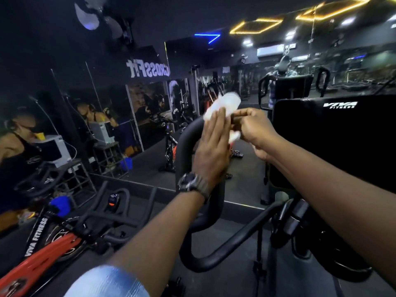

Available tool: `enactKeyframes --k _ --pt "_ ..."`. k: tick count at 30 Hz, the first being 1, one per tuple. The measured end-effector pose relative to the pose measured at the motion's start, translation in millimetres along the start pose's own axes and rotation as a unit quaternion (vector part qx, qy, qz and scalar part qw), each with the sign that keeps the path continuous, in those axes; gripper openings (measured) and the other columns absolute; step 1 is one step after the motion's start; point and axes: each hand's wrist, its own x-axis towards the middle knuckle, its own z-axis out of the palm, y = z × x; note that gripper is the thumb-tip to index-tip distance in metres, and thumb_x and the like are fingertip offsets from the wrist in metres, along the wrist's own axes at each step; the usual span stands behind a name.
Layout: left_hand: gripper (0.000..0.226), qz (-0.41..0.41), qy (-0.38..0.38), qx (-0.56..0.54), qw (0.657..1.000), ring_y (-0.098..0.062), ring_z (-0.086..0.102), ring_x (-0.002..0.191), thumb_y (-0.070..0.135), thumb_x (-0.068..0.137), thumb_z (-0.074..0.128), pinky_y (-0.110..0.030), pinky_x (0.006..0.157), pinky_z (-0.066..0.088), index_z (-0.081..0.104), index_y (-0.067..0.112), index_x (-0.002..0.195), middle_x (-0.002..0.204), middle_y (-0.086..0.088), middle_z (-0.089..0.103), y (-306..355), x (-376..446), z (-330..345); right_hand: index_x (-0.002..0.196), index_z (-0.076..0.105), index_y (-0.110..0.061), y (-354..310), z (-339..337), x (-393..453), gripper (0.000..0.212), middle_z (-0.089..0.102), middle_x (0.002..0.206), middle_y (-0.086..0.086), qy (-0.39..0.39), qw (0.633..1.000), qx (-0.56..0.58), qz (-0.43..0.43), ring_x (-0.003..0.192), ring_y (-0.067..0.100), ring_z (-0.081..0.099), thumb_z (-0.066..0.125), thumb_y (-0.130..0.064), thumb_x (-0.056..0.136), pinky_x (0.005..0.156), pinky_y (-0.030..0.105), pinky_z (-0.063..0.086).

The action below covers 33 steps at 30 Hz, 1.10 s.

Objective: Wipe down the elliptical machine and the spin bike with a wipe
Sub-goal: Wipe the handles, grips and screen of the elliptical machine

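A white wipe (221, 105) is held up in front of me, above the black curved handle (186, 140) of the elliptical machine. My left hand (212, 146) lies flat against the wipe with straight fingers, a watch on its wrist. My right hand (252, 129) pinches the wipe's right edge between thumb and fingers. The elliptical's black console (334, 142), marked VIVA FITNESS, is just right of my hands. The red and black spin bike (53, 243) stands at lower left, with its handlebars (111, 213) toward me.
A mirror wall (107, 116) runs along the left and front and reflects the gym, another bike and a person. A low ledge (150, 187) runs under the mirror. The elliptical's lower bar (235, 243) crosses below my arms.
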Motion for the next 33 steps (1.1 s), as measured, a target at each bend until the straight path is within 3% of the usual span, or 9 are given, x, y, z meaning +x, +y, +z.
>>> enactKeyframes --k 5,10,16,19,21,25,28,30,33 --pt "0.041 0.188 -0.102 0.104 0.971 -0.032 0.037 0.138 0.010 0.092 0.041 -0.048 0.118 0.017 0.057 -0.004 0.127 0.140 -0.017 0.050 -16.4 -41.9 -9.4 0.095 0.063 -0.018 4.5 -2.7 -4.3 0.024 0.072 0.095 0.006 -0.030 0.999 -0.006 -0.010 0.087 0.025 0.070 0.044 -0.003 0.098 0.073 0.034 0.055" --pt "0.033 0.155 -0.096 0.171 0.968 -0.028 0.053 0.121 0.013 0.088 0.045 -0.049 0.119 0.014 0.066 0.004 0.113 0.118 -0.010 0.065 -11.8 21.3 -18.8 0.086 0.067 -0.019 -13.4 -11.0 -8.6 0.022 0.068 0.085 -0.003 -0.045 0.997 -0.062 -0.009 0.082 0.011 0.061 0.048 -0.019 0.099 0.064 0.025 0.039" --pt "0.042 0.203 -0.150 0.061 0.966 -0.029 0.029 0.142 0.000 0.087 0.050 -0.050 0.118 0.019 0.057 0.001 0.128 0.134 -0.011 0.054 -11.7 -117.0 -10.0 0.106 0.068 -0.020 -17.2 -17.9 -18.1 0.025 0.073 0.100 -0.002 -0.075 0.985 -0.149 -0.035 0.094 0.013 0.064 0.047 -0.035 0.102 0.075 0.029 0.044" --pt "0.058 0.109 -0.111 -0.029 0.987 -0.032 0.019 0.145 -0.008 0.084 0.046 -0.052 0.113 0.027 0.038 -0.002 0.142 0.153 -0.012 0.031 -8.8 -117.9 -4.9 0.105 0.065 -0.024 -11.7 -12.9 -21.9 0.019 0.071 0.103 -0.003 -0.064 0.983 -0.166 -0.054 0.093 0.014 0.063 0.048 -0.033 0.102 0.084 0.032 0.049" --pt "0.057 -0.053 -0.045 -0.120 0.990 -0.027 0.021 0.144 -0.004 0.090 0.037 -0.043 0.110 0.033 0.031 0.001 0.146 0.156 -0.012 0.023 5.6 -80.6 -4.1 0.102 0.064 -0.028 -12.2 -7.6 -22.7 0.016 0.071 0.104 -0.001 -0.054 0.982 -0.171 -0.051 0.098 0.019 0.065 0.050 -0.035 0.100 0.089 0.038 0.051" --pt "0.049 -0.280 0.094 -0.235 0.926 -0.006 0.018 0.142 0.010 0.099 0.033 -0.018 0.112 0.024 0.028 0.003 0.148 0.157 -0.011 0.020 36.5 -30.0 1.8 0.101 0.064 -0.026 -16.5 -7.1 -25.5 0.020 0.072 0.107 0.007 -0.051 0.980 -0.189 -0.038 0.091 0.023 0.066 0.049 -0.038 0.100 0.079 0.039 0.053" --pt "0.047 -0.332 0.048 -0.235 0.912 -0.018 0.042 0.134 0.026 0.101 0.031 -0.028 0.108 0.037 0.038 0.007 0.143 0.145 -0.009 0.044 49.7 -81.1 14.8 0.118 0.060 -0.026 -16.5 -6.9 -31.9 0.023 0.069 0.111 0.002 -0.067 0.981 -0.181 -0.030 0.096 0.022 0.065 0.045 -0.034 0.103 0.074 0.032 0.051" --pt "0.065 -0.391 0.004 -0.237 0.889 -0.026 0.061 0.102 0.056 0.098 0.018 -0.038 0.085 0.048 0.054 0.007 0.122 0.107 -0.007 0.063 54.4 -127.2 3.9 0.123 0.057 -0.029 -15.7 -6.5 -37.1 0.023 0.067 0.118 0.005 -0.075 0.980 -0.181 -0.028 0.109 0.026 0.064 0.044 -0.032 0.104 0.079 0.035 0.055" --pt "0.048 -0.423 -0.014 -0.289 0.858 -0.022 0.060 0.097 0.041 0.103 0.027 -0.036 0.090 0.045 0.058 0.008 0.119 0.104 -0.005 0.066 43.3 -108.7 -6.3 0.118 0.056 -0.030 -15.9 -3.2 -41.5 0.019 0.064 0.127 0.015 -0.073 0.980 -0.182 -0.031 0.107 0.030 0.065 0.043 -0.030 0.104 0.082 0.040 0.056"
